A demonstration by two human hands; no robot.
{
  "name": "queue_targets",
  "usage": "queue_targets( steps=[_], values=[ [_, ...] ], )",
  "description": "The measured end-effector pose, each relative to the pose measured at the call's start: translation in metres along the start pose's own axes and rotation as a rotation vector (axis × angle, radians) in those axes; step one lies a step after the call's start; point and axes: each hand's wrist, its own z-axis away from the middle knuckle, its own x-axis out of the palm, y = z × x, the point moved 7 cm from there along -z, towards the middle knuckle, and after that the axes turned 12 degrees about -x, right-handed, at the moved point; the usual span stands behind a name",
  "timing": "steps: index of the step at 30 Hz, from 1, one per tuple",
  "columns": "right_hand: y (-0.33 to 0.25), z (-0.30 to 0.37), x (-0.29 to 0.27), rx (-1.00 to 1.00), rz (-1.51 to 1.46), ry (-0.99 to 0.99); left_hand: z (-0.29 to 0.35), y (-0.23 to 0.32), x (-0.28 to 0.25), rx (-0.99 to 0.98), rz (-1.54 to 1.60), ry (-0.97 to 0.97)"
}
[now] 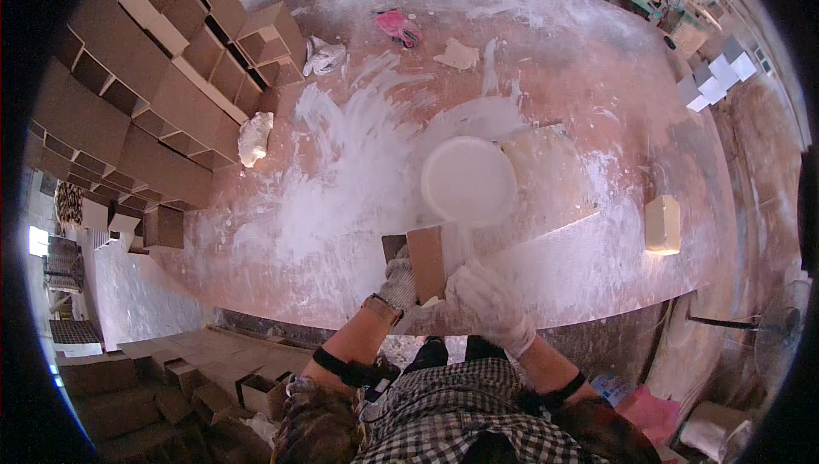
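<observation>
A brown cardboard box (pixel 426 261) stands tilted at the near edge of the table, with a dark opening on its left side. My left hand (pixel 398 283), in a grey knitted glove, is closed around the box's left side. Just right of the box is my right hand (pixel 490 304), in a white-stained glove with its fingers curled in. Under its fingertips runs a pale sheet (pixel 458 249) alongside the box; whether the two are joined I cannot tell. Beyond my hands sits a round white dish (pixel 468 181), its contents hard to make out.
Brown cardboard boxes (pixel 128 131) are stacked at the left. White smears cover the reddish table (pixel 358 285). A yellowish block (pixel 662 225) stands at right; a pink cloth (pixel 397 27) and a crumpled white bag (pixel 324 56) lie at the far side. More boxes (pixel 179 383) fill the lower left.
</observation>
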Motion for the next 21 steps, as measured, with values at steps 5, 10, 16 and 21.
queue_targets(
  steps=[5,10,16,21],
  values=[
    [0.046,-0.033,0.002,0.159,-0.040,-0.005,-0.007,0.028,0.009,0.145,0.067,0.076],
    [-0.009,-0.020,0.018,-0.015,-0.075,-0.192,0.007,0.049,0.004,0.273,-0.546,0.268],
    [0.031,-0.043,0.018,-0.171,-0.008,-0.075,-0.021,0.004,0.010,0.131,0.056,0.207],
    [0.008,-0.052,0.007,-0.202,0.196,-0.161,0.018,0.058,0.010,0.395,-0.706,0.442]
  ],
)
